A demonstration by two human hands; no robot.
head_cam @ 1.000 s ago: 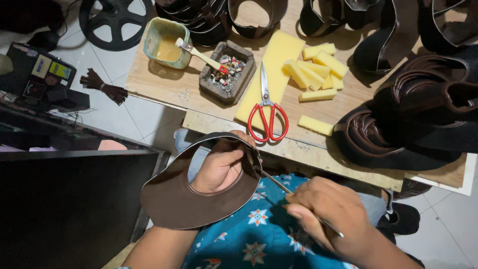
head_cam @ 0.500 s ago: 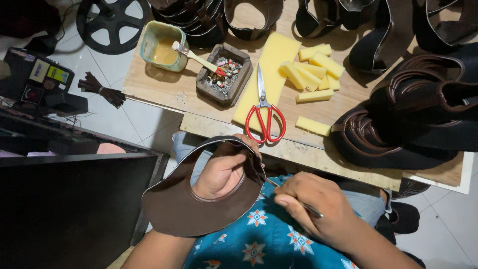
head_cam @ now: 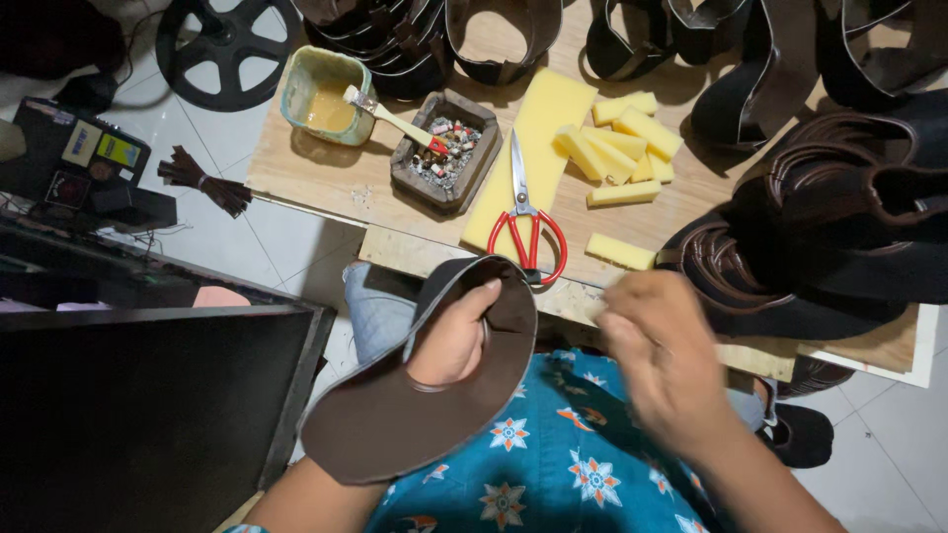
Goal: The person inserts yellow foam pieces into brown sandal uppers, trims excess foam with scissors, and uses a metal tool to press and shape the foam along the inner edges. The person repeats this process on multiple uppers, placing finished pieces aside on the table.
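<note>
My left hand (head_cam: 449,341) grips a curved dark brown leather piece (head_cam: 395,424) over my lap, fingers curled around its upper edge. My right hand (head_cam: 662,355) is blurred in motion to the right of the piece, near the wooden board's front edge; whether it holds the thin stick seen earlier cannot be made out. Red-handled scissors (head_cam: 528,222) lie on the board (head_cam: 326,183) just above my hands, partly on a yellow foam sheet (head_cam: 538,128).
On the board stand a glue pot with a brush (head_cam: 331,99), a dark tray of small bits (head_cam: 446,153) and several yellow foam blocks (head_cam: 617,148). Stacks of dark leather straps (head_cam: 820,227) fill the right and far side. A black reel (head_cam: 229,49) lies on the floor.
My right hand has pulled away from the inside of the leather piece and swung up to the right, now blurred. The left hand has tilted the piece slightly.
</note>
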